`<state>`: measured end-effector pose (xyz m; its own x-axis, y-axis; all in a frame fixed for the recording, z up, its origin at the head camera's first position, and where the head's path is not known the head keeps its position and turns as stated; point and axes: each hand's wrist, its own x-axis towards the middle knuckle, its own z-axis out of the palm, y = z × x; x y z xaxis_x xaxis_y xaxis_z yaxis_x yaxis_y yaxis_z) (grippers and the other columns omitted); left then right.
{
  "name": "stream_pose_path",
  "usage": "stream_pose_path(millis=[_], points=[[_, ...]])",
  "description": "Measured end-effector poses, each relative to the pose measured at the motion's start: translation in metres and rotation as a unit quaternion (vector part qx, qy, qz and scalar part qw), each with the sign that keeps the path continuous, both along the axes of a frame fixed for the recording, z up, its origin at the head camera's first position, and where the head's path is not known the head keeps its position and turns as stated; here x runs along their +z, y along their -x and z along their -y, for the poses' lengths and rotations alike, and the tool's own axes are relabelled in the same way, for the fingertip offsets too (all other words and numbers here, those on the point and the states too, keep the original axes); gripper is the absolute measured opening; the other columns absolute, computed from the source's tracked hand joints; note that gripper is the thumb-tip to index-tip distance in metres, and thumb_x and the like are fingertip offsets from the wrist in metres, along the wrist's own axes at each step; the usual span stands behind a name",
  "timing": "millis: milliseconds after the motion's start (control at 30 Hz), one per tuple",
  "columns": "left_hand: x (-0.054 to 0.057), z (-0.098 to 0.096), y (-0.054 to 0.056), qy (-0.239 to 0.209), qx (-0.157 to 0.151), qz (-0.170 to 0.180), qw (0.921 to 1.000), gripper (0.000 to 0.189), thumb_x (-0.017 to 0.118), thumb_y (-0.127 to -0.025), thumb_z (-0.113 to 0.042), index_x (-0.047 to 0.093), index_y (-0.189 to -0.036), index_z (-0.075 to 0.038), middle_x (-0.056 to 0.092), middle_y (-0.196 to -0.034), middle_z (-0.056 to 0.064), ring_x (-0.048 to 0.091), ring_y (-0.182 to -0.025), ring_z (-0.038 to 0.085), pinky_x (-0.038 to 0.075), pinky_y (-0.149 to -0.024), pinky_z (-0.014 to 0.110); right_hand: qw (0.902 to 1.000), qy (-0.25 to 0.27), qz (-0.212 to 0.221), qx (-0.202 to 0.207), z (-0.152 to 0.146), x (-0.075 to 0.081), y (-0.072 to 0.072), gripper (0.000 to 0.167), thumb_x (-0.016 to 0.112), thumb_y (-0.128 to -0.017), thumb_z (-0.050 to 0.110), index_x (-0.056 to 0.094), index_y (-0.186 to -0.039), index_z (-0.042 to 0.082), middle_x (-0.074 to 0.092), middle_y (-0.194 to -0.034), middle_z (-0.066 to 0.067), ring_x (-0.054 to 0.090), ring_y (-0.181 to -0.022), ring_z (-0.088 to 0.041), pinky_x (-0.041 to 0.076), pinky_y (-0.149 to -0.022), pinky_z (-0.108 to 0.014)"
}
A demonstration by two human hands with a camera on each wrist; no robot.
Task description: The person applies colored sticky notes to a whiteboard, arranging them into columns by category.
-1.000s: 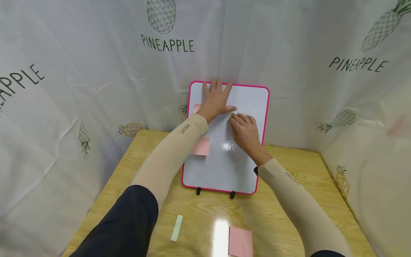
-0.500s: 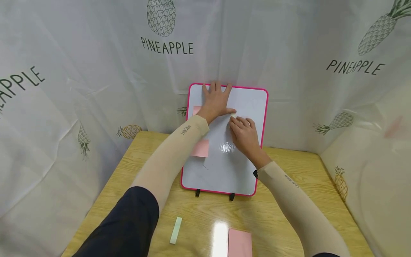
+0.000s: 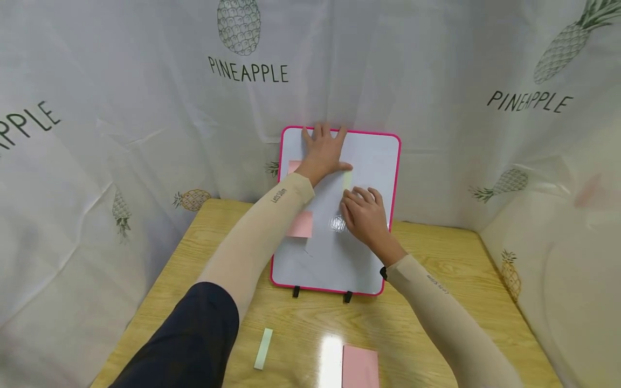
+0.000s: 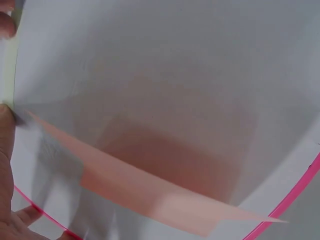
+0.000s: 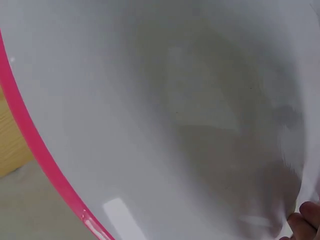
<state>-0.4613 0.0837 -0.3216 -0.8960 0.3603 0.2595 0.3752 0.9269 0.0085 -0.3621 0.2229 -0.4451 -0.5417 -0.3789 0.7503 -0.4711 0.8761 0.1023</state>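
My left hand (image 3: 324,153) lies spread on the whiteboard (image 3: 373,156), fingertips at its pink top edge. Its thumb presses the upper end of a pale green sticky strip (image 3: 347,180), which runs downward on the board. The bunched fingertips of my right hand (image 3: 366,215) pinch the strip farther down, covering its lower end. In the left wrist view, the strip (image 4: 10,70) shows between the left thumb and a right fingertip. Only a few right fingertips (image 5: 302,220) appear in the right wrist view's lower corner.
Two pink sticky notes are on the board's left side, an upper one (image 3: 294,166) and a lower one (image 3: 301,224) whose edge sticks out. Another green strip (image 3: 263,349) and a pink note pad (image 3: 360,367) lie on the wooden table (image 3: 407,334). A printed curtain (image 3: 388,64) hangs behind.
My right hand has slid down the board along the strip, so more of the green strip shows below the left thumb. The left hand has stayed in place on the board.
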Motion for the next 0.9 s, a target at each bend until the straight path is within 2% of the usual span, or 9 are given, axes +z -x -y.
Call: stream_pose_path(millis=[167,300,400,500,700,900], points=[[0.0,0.001,0.0,0.0,0.002,-0.002,1.0,0.104,0.07,-0.076,-0.069,0.019,-0.155,-0.025,0.027,-0.15,0.022,0.018,-0.143,0.039,0.017,-0.114,0.067,0.9995,0.008,-0.023,0.021,0.001,0.005,0.001,0.023,0.063,-0.09,0.02,0.076,-0.101,0.005,0.074,-0.112,-0.011,0.063,-0.116,-0.033,0.04,-0.103,-0.053],[0.002,0.001,-0.001,-0.003,0.001,0.001,1.0,0.105,0.07,-0.076,-0.07,0.019,-0.155,-0.026,0.026,-0.151,0.022,0.017,-0.144,0.039,0.017,-0.114,0.067,0.9994,0.011,-0.023,0.025,-0.001,0.014,0.006,0.033,0.063,-0.09,0.023,0.073,-0.114,0.002,0.07,-0.122,-0.014,0.059,-0.122,-0.034,0.04,-0.104,-0.053],[0.003,0.001,-0.001,-0.007,0.001,0.011,0.9999,0.104,0.07,-0.076,-0.069,0.017,-0.156,-0.027,0.024,-0.153,0.022,0.014,-0.146,0.038,0.016,-0.115,0.067,0.9998,0.005,-0.006,0.017,-0.001,0.02,0.008,0.042,0.061,-0.091,0.028,0.068,-0.123,0.001,0.067,-0.129,-0.015,0.056,-0.126,-0.035,0.038,-0.106,-0.053],[0.004,0.002,-0.002,-0.006,0.002,0.016,0.9999,0.104,0.069,-0.077,-0.07,0.016,-0.156,-0.028,0.022,-0.155,0.021,0.012,-0.147,0.038,0.014,-0.116,0.067,0.9998,-0.005,0.019,0.003,0.0,0.024,0.01,0.045,0.06,-0.092,0.03,0.066,-0.126,0.002,0.065,-0.131,-0.014,0.054,-0.128,-0.035,0.036,-0.108,-0.053],[0.003,0.002,-0.003,0.006,0.003,0.001,1.0,0.108,0.066,-0.075,-0.075,0.014,-0.157,-0.029,0.024,-0.154,0.021,0.013,-0.147,0.037,0.017,-0.115,0.066,0.9964,-0.025,0.076,-0.028,0.002,0.023,0.007,0.048,0.058,-0.092,0.034,0.063,-0.131,0.006,0.061,-0.138,-0.012,0.051,-0.132,-0.033,0.034,-0.111,-0.052],[0.0,0.0,-0.003,-0.004,0.008,-0.003,1.0,0.108,0.067,-0.074,-0.076,0.015,-0.157,-0.029,0.023,-0.154,0.021,0.013,-0.147,0.038,0.016,-0.116,0.066,0.9958,-0.041,0.079,-0.024,0.0,0.016,0.002,0.045,0.057,-0.094,0.032,0.064,-0.13,0.006,0.06,-0.139,-0.011,0.051,-0.132,-0.033,0.034,-0.111,-0.053]])
